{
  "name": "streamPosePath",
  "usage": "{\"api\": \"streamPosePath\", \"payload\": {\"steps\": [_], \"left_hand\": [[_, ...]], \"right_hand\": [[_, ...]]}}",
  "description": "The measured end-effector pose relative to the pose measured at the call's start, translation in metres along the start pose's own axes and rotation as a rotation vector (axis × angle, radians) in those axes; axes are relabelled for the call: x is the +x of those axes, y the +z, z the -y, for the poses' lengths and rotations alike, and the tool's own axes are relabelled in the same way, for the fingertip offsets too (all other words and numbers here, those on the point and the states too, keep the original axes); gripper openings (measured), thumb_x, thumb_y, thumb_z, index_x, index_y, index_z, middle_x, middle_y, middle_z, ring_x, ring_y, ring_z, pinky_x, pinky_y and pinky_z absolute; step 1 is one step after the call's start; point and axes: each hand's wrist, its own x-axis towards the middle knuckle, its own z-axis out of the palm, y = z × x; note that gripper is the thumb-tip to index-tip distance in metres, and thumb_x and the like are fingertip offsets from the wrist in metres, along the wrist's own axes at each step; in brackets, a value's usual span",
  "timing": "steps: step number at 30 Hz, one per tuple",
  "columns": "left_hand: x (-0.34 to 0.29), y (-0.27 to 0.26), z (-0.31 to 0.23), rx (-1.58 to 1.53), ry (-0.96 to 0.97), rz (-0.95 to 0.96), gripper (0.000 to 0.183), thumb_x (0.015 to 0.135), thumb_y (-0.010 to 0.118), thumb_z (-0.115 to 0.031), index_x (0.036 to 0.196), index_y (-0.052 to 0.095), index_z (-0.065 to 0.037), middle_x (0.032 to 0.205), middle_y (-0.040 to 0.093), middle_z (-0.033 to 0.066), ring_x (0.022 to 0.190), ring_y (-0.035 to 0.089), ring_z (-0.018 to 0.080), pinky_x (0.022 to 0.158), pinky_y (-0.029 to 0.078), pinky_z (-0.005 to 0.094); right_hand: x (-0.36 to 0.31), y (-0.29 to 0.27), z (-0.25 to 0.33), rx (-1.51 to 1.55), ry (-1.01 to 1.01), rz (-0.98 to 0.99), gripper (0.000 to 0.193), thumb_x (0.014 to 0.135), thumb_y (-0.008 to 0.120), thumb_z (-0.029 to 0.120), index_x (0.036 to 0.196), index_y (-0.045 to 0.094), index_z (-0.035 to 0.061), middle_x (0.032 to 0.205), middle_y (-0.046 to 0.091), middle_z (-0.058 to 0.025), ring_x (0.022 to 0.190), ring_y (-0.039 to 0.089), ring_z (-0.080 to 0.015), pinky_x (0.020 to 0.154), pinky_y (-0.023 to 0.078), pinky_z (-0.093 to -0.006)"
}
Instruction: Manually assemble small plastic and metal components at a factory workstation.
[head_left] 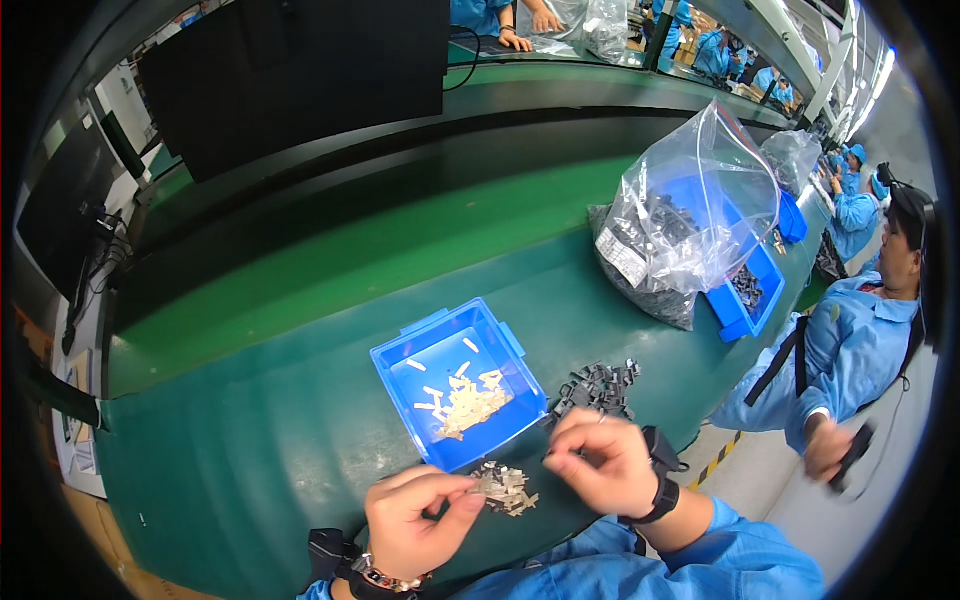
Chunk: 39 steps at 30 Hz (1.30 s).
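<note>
My left hand [415, 522] is closed in a pinch at the near side of the table. Its thumb and forefinger touch the edge of a small pile of thin silvery pieces [505, 490]; what lies between the fingertips is too small to name. My right hand [605, 468] is curled in a pinch just in front of a heap of small black plastic parts [600, 388]. A dark speck shows at its fingertips, too small to make out. Beyond my hands stands a blue plastic bin [408, 385] with many pale, narrow strips [468, 405] gathered inside.
A large clear plastic bag [655, 245] of dark parts stands at the back right, beside a blue bin [738, 325] with black parts. The table [250, 450] is green. A dark monitor [300, 80] rises at the far left. A co-worker [850, 340] in blue is at right.
</note>
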Motion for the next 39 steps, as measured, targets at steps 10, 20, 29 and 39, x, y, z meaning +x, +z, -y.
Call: {"api": "streamPosePath", "payload": {"steps": [10, 20, 29, 39], "left_hand": [[0.002, 0.005, 0.002, -0.022, 0.024, -0.002, 0.007, 0.074, 0.073, -0.003, 0.071, 0.068, -0.001, 0.057, 0.059, 0.0044, 0.044, 0.046, 0.0092, 0.041, 0.033, 0.0235], [0.003, 0.002, 0.002, -0.011, 0.017, 0.004, 0.006, 0.077, 0.072, -0.006, 0.074, 0.069, -0.002, 0.059, 0.059, 0.0047, 0.045, 0.046, 0.0098, 0.042, 0.033, 0.0238], [0.001, 0.004, 0.005, -0.083, 0.111, 0.006, 0.005, 0.074, 0.071, -0.001, 0.078, 0.068, -0.002, 0.064, 0.062, 0.0051, 0.05, 0.053, 0.0132, 0.048, 0.041, 0.0243], [0.004, 0.007, 0.001, 0.006, 0.364, 0.056, 0.037, 0.062, 0.082, -0.008, 0.097, 0.07, -0.007, 0.085, 0.06, 0.0026, 0.068, 0.058, 0.0161, 0.058, 0.048, 0.0267]], "right_hand": [[0.025, -0.053, -0.029, -0.727, -0.083, -0.093, 0.031, 0.071, 0.065, -0.002, 0.101, 0.065, 0.0049, 0.077, 0.064, -0.0076, 0.079, 0.06, -0.0285, 0.073, 0.048, -0.0383], [0.04, -0.045, -0.044, -0.703, 0.029, -0.065, 0.034, 0.074, 0.064, -0.002, 0.107, 0.06, 0.0034, 0.078, 0.066, -0.0071, 0.071, 0.062, -0.0207, 0.065, 0.049, -0.0332], [0.02, -0.03, -0.016, 1.134, 0.351, 0.032, 0.041, 0.085, 0.061, -0.004, 0.123, 0.048, 0.0048, 0.094, 0.061, -0.0129, 0.08, 0.06, -0.0173, 0.072, 0.05, -0.0275], [0.014, 0.005, 0.006, 1.166, 0.54, 0.421, 0.049, 0.087, 0.058, -0.005, 0.131, 0.037, 0.0057, 0.097, 0.061, -0.0139, 0.089, 0.059, -0.018, 0.081, 0.047, -0.0296]]}}
